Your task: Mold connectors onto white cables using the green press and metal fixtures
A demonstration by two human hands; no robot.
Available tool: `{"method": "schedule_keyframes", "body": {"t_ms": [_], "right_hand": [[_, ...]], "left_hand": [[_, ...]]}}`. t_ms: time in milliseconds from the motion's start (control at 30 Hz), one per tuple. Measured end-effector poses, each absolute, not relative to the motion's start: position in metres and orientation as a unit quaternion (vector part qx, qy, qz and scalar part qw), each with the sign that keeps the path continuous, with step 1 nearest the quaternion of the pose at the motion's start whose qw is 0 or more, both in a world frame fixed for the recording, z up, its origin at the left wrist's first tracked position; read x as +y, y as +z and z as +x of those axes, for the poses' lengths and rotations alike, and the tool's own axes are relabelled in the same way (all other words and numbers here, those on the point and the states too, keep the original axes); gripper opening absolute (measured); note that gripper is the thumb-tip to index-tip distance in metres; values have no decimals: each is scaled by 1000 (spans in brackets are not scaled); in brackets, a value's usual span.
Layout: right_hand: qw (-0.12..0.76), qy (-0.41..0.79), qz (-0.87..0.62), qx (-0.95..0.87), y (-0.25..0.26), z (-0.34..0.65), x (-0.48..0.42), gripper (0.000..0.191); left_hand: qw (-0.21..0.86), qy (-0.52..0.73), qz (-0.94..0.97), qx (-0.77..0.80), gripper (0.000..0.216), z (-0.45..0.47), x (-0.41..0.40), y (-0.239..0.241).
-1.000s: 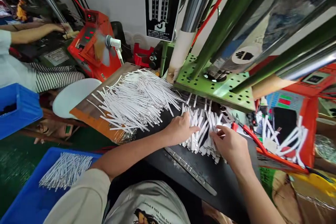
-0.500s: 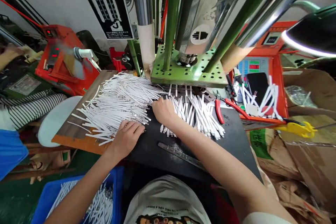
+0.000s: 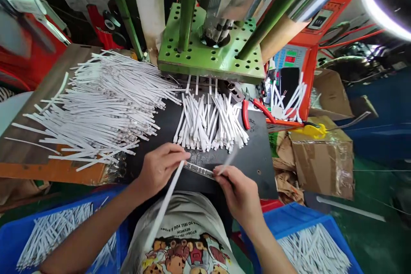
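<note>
My left hand (image 3: 157,167) is closed, thumb and fingers pinching a white flat cable (image 3: 167,203) that hangs down toward my shirt. Between my hands, near the black work surface's front edge, is a slotted metal bar (image 3: 199,170); the left fingertips are at its left end. At the bar's right end my right hand (image 3: 239,192) pinches another white flat cable (image 3: 228,160), blurred by motion. Whether the bar is lifted or resting, I cannot tell. Beyond my hands lies a smaller bunch of white cables (image 3: 208,124), and to its left a large pile (image 3: 112,102).
A green perforated press plate (image 3: 212,66) on thick columns stands at the back. Red-handled pliers (image 3: 245,113) lie right of the bunch. Blue bins with white cables stand below left (image 3: 123,222) and below right (image 3: 285,218). Cardboard boxes (image 3: 321,158) are at far right.
Both hands have come back from the cables toward my body, to the metal bar. Each now holds a white flat cable. The view has shifted down and closer.
</note>
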State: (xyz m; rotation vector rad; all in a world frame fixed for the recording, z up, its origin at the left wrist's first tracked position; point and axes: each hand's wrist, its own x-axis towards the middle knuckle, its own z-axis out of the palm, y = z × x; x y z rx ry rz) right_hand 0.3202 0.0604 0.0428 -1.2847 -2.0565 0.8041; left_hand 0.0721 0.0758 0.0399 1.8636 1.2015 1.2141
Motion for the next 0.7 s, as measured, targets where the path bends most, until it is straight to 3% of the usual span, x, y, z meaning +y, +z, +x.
{"method": "schedule_keyframes", "body": {"t_ms": [100,167,300,533,700], "right_hand": [[365,236,-476,-764,25,311,42,25],[384,227,-468,-763,19,306,39,30],[392,242,-447,-767,16,305,43,31],[383,227,-425,-788,15,312,48,27],[389,208,-400,-804,11,314,52,32]], "left_hand": [[230,429,768,416,11,89,70,30],[236,392,791,405,10,94,70,30],[235,312,826,406,16,94,70,37],[128,281,864,398,16,92,60,29],[125,264,864,409,17,95,58,28]]}}
